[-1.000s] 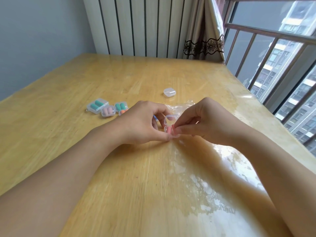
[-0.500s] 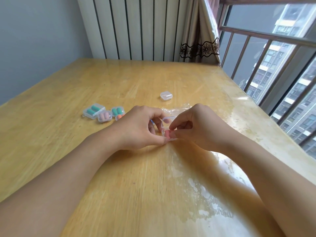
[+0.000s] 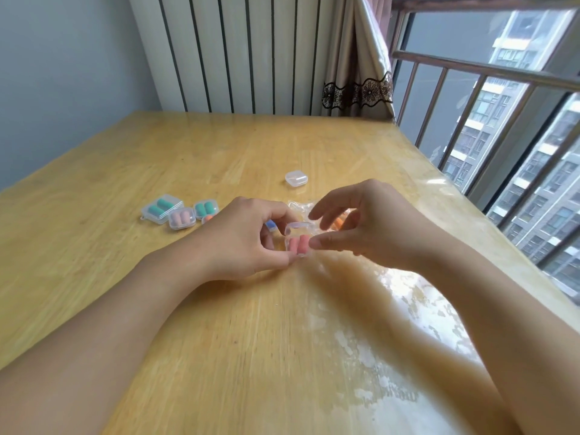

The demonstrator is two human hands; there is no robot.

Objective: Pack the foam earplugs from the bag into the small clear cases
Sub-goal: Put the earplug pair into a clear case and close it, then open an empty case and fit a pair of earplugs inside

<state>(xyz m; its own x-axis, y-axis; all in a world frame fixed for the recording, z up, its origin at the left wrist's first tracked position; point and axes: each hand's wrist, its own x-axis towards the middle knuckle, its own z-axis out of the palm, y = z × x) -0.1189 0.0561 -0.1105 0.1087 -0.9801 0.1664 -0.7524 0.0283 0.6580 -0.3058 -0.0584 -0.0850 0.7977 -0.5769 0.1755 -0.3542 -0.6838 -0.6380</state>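
My left hand (image 3: 248, 237) holds a small clear case (image 3: 298, 238) with its lid raised; two pink earplugs (image 3: 298, 245) lie inside. My right hand (image 3: 367, 226) is beside it, thumb tip touching the case's right edge and fingers spread above the lid. Behind the hands lies the clear bag (image 3: 301, 206), mostly hidden, with an orange earplug (image 3: 337, 222) showing under my right fingers. A blue earplug (image 3: 270, 225) peeks out between my left fingers.
Three filled cases sit at left: one with green plugs (image 3: 161, 208), one pink (image 3: 182, 218), one green (image 3: 205, 208). A shut empty case (image 3: 296, 178) stands farther back. The wooden table (image 3: 157, 158) meets a window railing on the right.
My right fingers have lifted off the case and spread open; before, they were pinched down on the plugs. The two pink plugs now show inside the case. The left hand has hardly moved.
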